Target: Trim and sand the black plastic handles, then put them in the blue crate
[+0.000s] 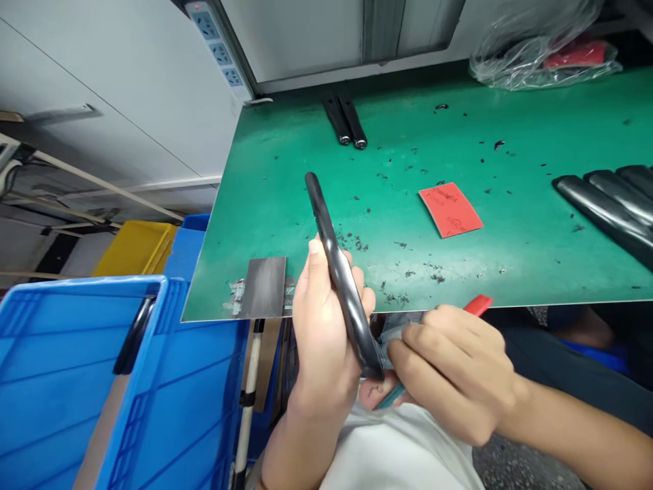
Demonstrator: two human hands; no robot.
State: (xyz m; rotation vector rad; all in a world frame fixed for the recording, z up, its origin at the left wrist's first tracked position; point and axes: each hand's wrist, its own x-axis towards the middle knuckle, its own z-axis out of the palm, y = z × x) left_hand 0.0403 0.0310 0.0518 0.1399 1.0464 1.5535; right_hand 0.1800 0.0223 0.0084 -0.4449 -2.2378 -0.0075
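Head view: a glossy black curved bar [343, 275] is gripped at centre by the left hand [324, 333], its lower end presented to a small grey pad [400, 333] pinched by the right hand [454, 371] at four o'clock.

1. Left hand [324, 340] up at centre, closed firmly around a held piece, the thumb [315, 248] pointing up along it, the other fingers [357, 280] wrapped round the far side!
2. Left forearm [288, 452] bare, rising from the bottom edge, wrist nearly straight.
3. Over to the right hand [454, 374], knuckles up, fingers [433, 347] curled tight in a pinch, fingertips just beside the left hand's heel.
4. Right forearm [576, 422] bare too, stretched low and wide toward the right edge, wrist gently bent.
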